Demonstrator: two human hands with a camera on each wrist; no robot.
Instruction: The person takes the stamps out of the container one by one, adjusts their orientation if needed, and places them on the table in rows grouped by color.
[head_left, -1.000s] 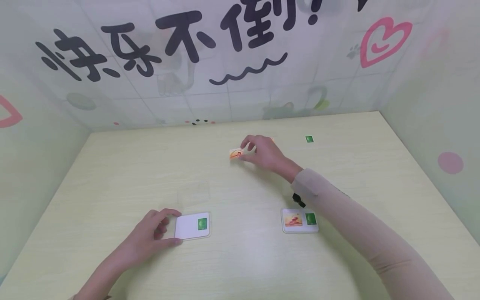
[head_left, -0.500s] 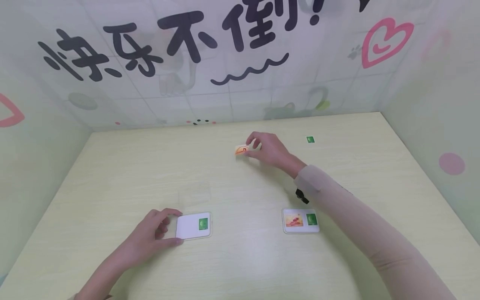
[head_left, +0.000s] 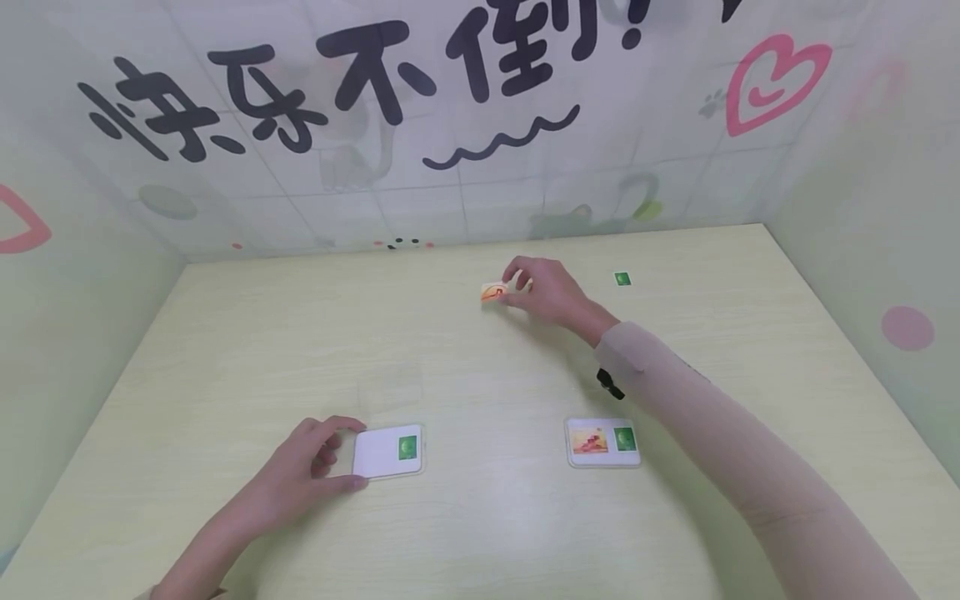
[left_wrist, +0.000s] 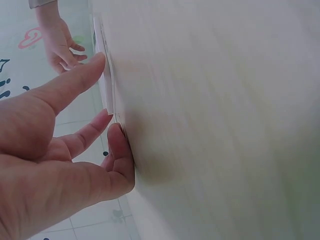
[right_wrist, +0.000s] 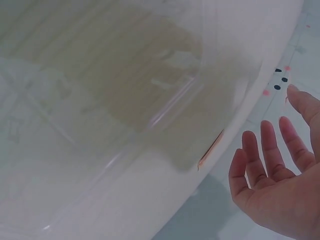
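At the lower left in the head view, my left hand (head_left: 300, 467) holds a white card (head_left: 375, 452) in a clear sleeve by its left side, thumb at the near corner and index finger at the far one. A green stamp-like picture (head_left: 407, 447) is at the card's right. My right hand (head_left: 551, 292), toward the back of the table, pinches a small orange stamp-like picture (head_left: 491, 292) by its right edge. In the left wrist view the card (left_wrist: 104, 75) shows nearly edge-on beside the thumb. Another orange piece (right_wrist: 211, 149) appears as a thin strip in the right wrist view.
A second sleeved card (head_left: 603, 459), bearing an orange and a green picture, lies right of centre near the right sleeve (head_left: 720, 442). A loose green stamp (head_left: 622, 279) lies at the back right. Faint clear plastic (head_left: 390, 387) lies behind the left card. Walls enclose the table's back and sides.
My right hand has moved a little to the right and toward the back, carrying the orange stamp-like picture. My left hand keeps its hold on the white card.
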